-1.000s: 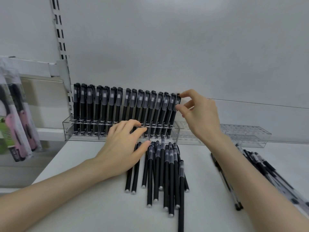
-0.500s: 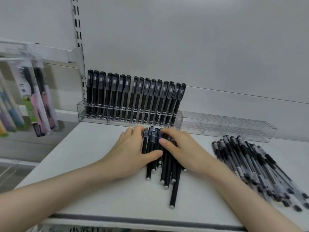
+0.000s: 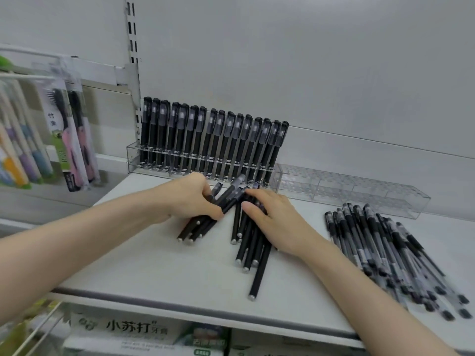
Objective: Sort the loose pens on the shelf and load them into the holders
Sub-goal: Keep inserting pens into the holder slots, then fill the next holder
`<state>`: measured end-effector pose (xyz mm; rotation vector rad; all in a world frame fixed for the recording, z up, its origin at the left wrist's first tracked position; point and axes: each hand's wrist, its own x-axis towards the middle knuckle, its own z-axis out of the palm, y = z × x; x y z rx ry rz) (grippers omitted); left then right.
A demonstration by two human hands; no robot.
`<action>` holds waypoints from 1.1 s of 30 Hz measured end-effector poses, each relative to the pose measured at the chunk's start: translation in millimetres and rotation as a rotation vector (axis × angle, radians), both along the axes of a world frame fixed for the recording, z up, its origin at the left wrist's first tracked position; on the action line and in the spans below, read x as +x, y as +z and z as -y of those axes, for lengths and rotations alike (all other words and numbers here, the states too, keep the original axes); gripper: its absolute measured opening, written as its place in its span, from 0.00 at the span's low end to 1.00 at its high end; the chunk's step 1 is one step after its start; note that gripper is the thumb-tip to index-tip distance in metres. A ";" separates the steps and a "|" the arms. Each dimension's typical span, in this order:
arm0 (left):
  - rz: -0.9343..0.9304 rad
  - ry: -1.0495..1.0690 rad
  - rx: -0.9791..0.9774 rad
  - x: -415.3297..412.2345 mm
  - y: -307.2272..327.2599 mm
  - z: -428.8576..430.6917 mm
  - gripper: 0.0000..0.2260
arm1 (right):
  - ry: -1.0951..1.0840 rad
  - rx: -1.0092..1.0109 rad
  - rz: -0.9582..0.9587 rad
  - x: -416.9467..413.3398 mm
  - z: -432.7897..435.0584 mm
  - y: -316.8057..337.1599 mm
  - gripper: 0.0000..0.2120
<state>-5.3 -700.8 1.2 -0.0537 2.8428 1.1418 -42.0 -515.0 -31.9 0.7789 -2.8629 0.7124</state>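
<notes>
Head cam has the left hand (image 3: 189, 199) wrapped round a fanned bunch of black pens (image 3: 203, 224) mid-shelf, right hand (image 3: 275, 222) flat and loose on the leftover pile (image 3: 253, 253) at 5 o'clock, so a sloppy lift could send strays rolling off the shelf edge (image 3: 154, 303) at 6 o'clock.

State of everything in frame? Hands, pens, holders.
left hand, gripping the black pen bundle
right hand, fingers resting on the loose black pens
loose black pens, lying on the shelf
left holder, loaded with standing black pens
right holder, empty
clear-barrel pens, piled loose, not loaded
</notes>
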 end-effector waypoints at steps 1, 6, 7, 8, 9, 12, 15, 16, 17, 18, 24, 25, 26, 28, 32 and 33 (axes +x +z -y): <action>-0.001 0.005 -0.007 0.2 0.4 1.2 0.13 | -0.001 -0.006 0.000 -0.5 -0.7 -0.4 0.21; 0.003 0.007 -0.002 5.9 -1.1 3.6 0.13 | -0.009 -0.031 -0.010 0.8 -1.8 0.9 0.20; 0.002 0.006 0.010 8.1 -1.3 3.6 0.13 | -0.011 -0.049 -0.030 2.0 -2.2 2.9 0.19; 0.002 0.003 0.018 10.3 -1.6 4.2 0.12 | -0.012 -0.080 -0.053 3.2 -2.8 5.3 0.18; -0.002 0.002 0.024 13.0 -1.4 4.3 0.12 | -0.009 -0.125 -0.073 4.7 -3.3 8.5 0.16; -0.049 0.002 0.157 20.3 -2.4 6.4 0.12 | 0.016 -0.323 -0.035 13.8 -0.1 21.8 0.14; -0.073 -0.096 0.571 27.6 1.3 11.6 0.08 | 0.115 -0.544 0.117 19.1 14.8 35.7 0.14; -0.073 -0.144 0.690 29.9 2.8 13.5 0.07 | 0.144 -0.608 0.149 19.9 22.2 40.3 0.15; -0.088 -0.185 0.757 32.0 4.1 16.1 0.08 | 0.159 -0.669 0.155 20.1 30.2 45.4 0.15; -0.123 -0.213 0.780 32.8 4.7 18.9 0.09 | 0.163 -0.731 0.142 19.8 38.2 50.9 0.14; -0.220 -0.198 0.808 30.8 6.1 47.4 0.12 | 0.209 -0.958 0.127 15.4 83.9 69.2 0.07; -0.216 -0.192 0.816 29.9 5.3 55.0 0.13 | 0.221 -0.973 0.139 14.1 91.9 70.2 0.08; -0.221 -0.181 0.816 28.6 4.2 62.5 0.13 | 0.224 -0.985 0.135 12.6 99.7 71.6 0.09; -0.260 -0.129 0.808 23.1 -0.3 78.3 0.11 | 0.206 -1.021 0.083 9.1 114.2 75.8 0.12; -0.441 -0.016 0.755 9.7 -11.3 111.3 0.07 | 0.154 -0.998 -0.135 -0.4 141.1 85.1 0.18; -0.474 -0.017 0.735 7.5 -14.3 118.5 0.06 | 0.144 -0.969 -0.187 -3.1 148.4 86.1 0.18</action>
